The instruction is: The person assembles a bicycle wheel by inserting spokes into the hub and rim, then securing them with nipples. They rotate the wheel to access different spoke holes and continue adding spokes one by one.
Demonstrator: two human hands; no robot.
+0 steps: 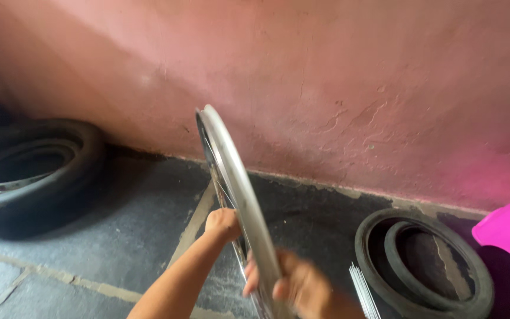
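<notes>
While the metal wheel rim (234, 177) is standing upright on edge, its plane running away toward the pink wall (326, 77), the left hand (222, 223) is gripping its far side and the right hand (299, 286), nearer, is clasping its lower edge; tyres (423, 266) are lying on the floor (137, 224)

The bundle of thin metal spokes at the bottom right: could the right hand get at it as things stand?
Probably not right away. The right hand is gripping the metal wheel rim, so it is occupied. The spokes lie just beside it on the floor, with nothing between them.
</notes>
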